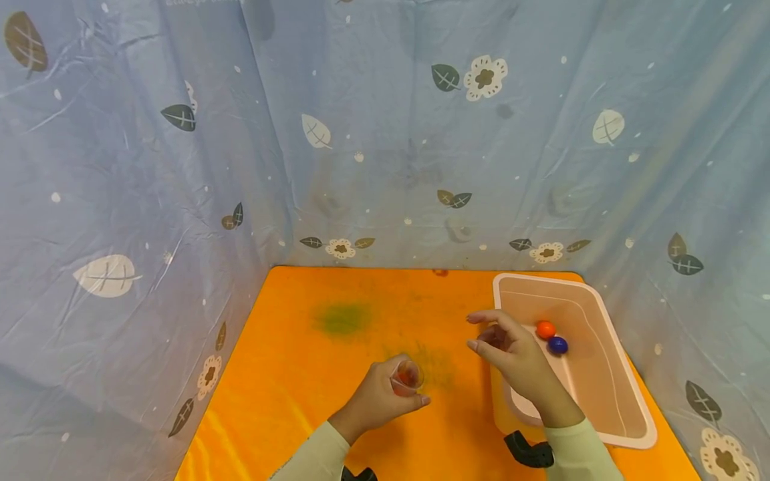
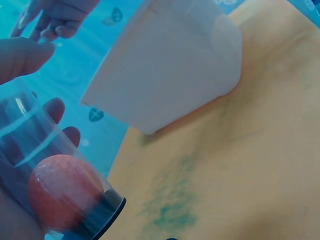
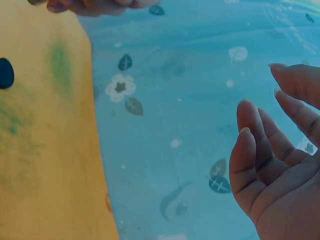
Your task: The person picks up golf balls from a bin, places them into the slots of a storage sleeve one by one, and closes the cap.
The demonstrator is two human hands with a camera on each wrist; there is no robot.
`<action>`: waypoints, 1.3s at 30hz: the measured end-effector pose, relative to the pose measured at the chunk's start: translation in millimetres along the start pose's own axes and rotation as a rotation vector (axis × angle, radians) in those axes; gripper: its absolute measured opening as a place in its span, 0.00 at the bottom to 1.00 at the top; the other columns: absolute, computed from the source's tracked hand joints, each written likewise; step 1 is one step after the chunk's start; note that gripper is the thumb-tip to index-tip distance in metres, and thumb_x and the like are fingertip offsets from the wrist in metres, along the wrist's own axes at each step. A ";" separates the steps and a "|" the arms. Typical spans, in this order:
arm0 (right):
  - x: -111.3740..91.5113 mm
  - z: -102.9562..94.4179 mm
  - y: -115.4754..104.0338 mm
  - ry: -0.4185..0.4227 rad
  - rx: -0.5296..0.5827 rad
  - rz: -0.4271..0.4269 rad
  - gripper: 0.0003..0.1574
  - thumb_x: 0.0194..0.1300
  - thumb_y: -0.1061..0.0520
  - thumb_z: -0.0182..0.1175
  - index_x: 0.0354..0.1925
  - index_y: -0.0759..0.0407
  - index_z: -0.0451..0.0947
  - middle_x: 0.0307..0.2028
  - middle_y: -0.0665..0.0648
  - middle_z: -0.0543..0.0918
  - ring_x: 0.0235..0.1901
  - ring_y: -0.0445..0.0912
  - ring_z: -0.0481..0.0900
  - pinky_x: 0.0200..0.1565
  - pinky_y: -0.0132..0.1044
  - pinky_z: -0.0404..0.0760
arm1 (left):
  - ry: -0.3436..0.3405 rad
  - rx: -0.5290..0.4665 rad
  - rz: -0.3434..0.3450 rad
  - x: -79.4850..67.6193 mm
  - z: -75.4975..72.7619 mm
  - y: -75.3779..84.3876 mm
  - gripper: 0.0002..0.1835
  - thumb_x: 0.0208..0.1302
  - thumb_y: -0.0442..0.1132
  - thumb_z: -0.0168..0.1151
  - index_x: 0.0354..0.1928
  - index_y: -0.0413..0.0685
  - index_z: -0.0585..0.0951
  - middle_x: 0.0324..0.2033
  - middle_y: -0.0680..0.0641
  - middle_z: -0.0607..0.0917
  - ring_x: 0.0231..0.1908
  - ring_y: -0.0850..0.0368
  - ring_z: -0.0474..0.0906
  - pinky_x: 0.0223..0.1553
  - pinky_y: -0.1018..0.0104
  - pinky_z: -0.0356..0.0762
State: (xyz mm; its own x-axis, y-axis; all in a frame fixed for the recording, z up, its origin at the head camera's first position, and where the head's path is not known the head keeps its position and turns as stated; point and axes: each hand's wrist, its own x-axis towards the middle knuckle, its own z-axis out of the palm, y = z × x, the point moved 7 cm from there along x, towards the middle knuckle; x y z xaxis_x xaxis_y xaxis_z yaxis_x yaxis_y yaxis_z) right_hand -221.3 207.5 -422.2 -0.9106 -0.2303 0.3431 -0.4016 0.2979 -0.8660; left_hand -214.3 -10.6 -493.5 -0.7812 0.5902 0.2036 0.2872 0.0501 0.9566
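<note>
My left hand (image 1: 374, 399) grips a clear plastic cup (image 1: 417, 371) above the middle of the table. Inside it, at the dark-rimmed end, lies a reddish ball (image 2: 65, 192), seen through the wall in the left wrist view. My right hand (image 1: 522, 354) hovers by the near-left rim of a plastic bin (image 1: 612, 327); its fingers are loosely bent and apart, and nothing shows between them in the right wrist view. On the floor of the bin sit an orange ball (image 1: 545, 329) and a blue ball (image 1: 558, 345), side by side.
An orange table (image 1: 301, 374) carries the bin at its right side. Green smudges (image 1: 343, 318) mark its surface. Blue curtains (image 1: 385, 133) with leaf and flower prints enclose the table at the back, left and right.
</note>
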 end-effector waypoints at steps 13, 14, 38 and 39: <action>-3.9 -25.6 26.9 0.077 -0.034 0.111 0.23 0.65 0.52 0.64 0.57 0.46 0.72 0.52 0.49 0.75 0.39 0.50 0.77 0.36 0.34 0.80 | -0.005 0.007 -0.055 -2.1 0.1 -17.1 0.15 0.58 0.41 0.71 0.42 0.47 0.76 0.41 0.49 0.80 0.38 0.55 0.83 0.38 0.63 0.81; -3.9 -27.8 27.9 0.081 -0.042 0.111 0.23 0.65 0.51 0.64 0.57 0.46 0.72 0.52 0.49 0.75 0.39 0.50 0.77 0.36 0.34 0.79 | -0.004 0.009 -0.058 -2.4 0.1 -17.4 0.15 0.58 0.41 0.71 0.42 0.49 0.76 0.41 0.49 0.80 0.38 0.55 0.82 0.39 0.63 0.81; 8.8 -78.2 69.5 0.159 -0.155 0.214 0.27 0.65 0.49 0.64 0.59 0.54 0.72 0.53 0.61 0.75 0.34 0.54 0.78 0.33 0.38 0.78 | 0.010 0.024 -0.065 -9.5 -2.4 -16.3 0.14 0.58 0.43 0.71 0.42 0.51 0.76 0.41 0.48 0.80 0.38 0.55 0.82 0.38 0.63 0.81; 9.9 -80.2 71.4 0.161 -0.155 0.216 0.26 0.65 0.50 0.64 0.59 0.53 0.72 0.53 0.61 0.75 0.34 0.55 0.78 0.33 0.38 0.78 | 0.011 0.025 -0.064 -9.7 -2.5 -15.6 0.15 0.58 0.43 0.71 0.42 0.51 0.76 0.41 0.48 0.80 0.38 0.55 0.82 0.38 0.63 0.81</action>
State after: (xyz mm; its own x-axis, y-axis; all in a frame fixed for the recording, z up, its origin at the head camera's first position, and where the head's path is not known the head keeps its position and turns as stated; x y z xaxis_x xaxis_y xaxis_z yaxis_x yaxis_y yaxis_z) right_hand -266.8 300.7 -451.5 -0.9753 0.0003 0.2211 -0.1956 0.4647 -0.8636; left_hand -212.6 -19.2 -509.8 -0.8041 0.5766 0.1448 0.2505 0.1078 0.9621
